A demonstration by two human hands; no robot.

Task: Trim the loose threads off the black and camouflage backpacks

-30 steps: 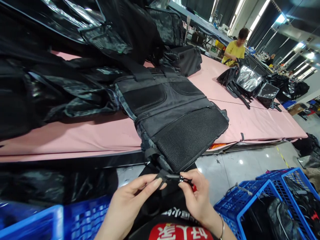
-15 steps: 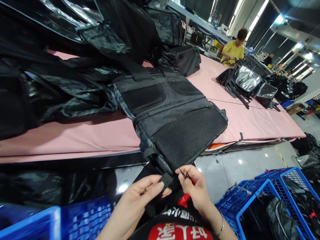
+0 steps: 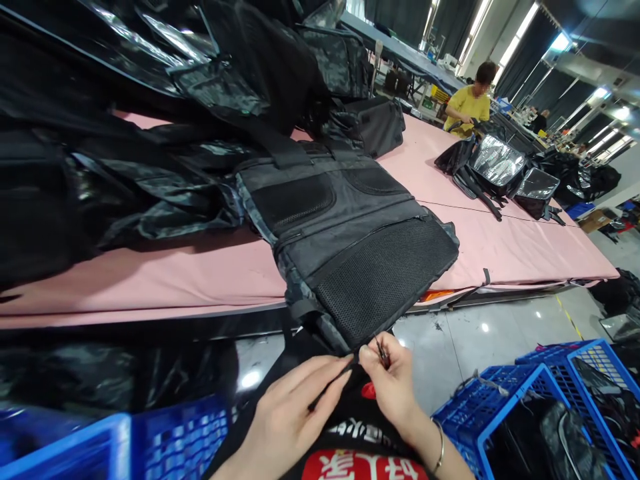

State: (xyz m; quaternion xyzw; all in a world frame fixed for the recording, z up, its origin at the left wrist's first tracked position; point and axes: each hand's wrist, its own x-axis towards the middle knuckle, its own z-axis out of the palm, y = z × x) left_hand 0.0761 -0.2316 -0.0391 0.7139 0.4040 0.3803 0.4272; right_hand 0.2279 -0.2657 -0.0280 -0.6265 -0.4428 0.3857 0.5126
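A black backpack (image 3: 345,233) lies back-side up on the pink table (image 3: 165,273), its mesh end hanging over the near edge. Below that end, my left hand (image 3: 290,413) pinches a thin black strap (image 3: 333,385) between thumb and fingers. My right hand (image 3: 393,383) is closed on a small dark tool with a red handle (image 3: 383,353), its tip at the bag's lower corner. The two hands almost touch.
Heaps of black bags (image 3: 125,133) cover the table's left and far side. Blue plastic crates stand at bottom left (image 3: 115,443) and bottom right (image 3: 530,413). A person in a yellow shirt (image 3: 467,103) works on bags (image 3: 500,167) at the far end.
My left hand let go of the wide strap end and now pinches a thin strap. My right hand rose with the tool toward the bag's corner.
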